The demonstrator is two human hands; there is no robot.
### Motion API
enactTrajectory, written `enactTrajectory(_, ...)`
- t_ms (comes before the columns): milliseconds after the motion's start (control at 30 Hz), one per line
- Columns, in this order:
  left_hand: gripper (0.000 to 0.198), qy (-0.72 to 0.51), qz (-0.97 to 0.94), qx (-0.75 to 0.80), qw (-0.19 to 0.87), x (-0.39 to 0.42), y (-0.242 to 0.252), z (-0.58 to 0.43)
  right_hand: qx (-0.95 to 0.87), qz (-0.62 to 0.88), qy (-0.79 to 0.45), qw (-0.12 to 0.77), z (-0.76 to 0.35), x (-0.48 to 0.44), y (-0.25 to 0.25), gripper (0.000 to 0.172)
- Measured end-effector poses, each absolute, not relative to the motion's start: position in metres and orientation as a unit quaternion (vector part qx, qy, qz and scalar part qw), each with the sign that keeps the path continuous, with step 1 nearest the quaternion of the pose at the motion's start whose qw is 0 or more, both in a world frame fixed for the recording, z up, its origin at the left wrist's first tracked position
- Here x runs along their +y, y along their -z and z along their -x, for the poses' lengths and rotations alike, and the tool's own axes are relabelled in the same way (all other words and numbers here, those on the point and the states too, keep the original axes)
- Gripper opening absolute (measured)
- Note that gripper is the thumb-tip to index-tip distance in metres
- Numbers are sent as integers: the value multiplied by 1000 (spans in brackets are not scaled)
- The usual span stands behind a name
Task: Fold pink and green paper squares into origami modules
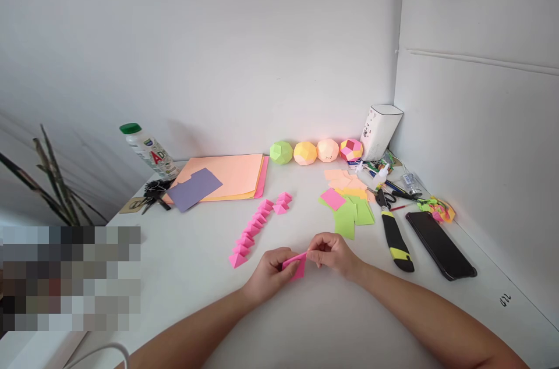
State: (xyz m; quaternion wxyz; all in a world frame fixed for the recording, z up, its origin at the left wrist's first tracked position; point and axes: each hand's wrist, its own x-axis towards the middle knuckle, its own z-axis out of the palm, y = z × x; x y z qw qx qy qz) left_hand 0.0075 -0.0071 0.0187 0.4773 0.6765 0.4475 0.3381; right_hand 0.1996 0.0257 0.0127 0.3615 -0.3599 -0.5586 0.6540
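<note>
Four paper balls (304,153), one knife (396,241) and one phone (441,245) before us
Taking the knife as our mark, we count one phone just right of it, one pair of scissors (385,199) at its far end, and one white box (381,131) and the four balls beyond. Left of it we see one left hand (271,272) and one right hand (335,254), sharing one pink paper (298,269). Well left are one bottle (151,153), one purple sheet (194,190) and one bunch of keys (156,188). The folded pink pieces (254,226) are several, too tightly packed for us to count.
</note>
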Motion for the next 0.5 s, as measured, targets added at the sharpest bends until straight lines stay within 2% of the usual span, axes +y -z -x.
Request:
enactTrajectory(167,24,-343,-654,451,501,-8,-17,-7,-567,359,-648,359,-200,26,-11,21)
enactTrajectory(333,25,-372,-563,455,581,-6,-14,-7,-583,359,-633,360,-200,23,-11,23)
enactTrajectory(500,19,-378,-552,438,601,-5,-12,-8,-639,351,-569,380,-196,18,-12,17)
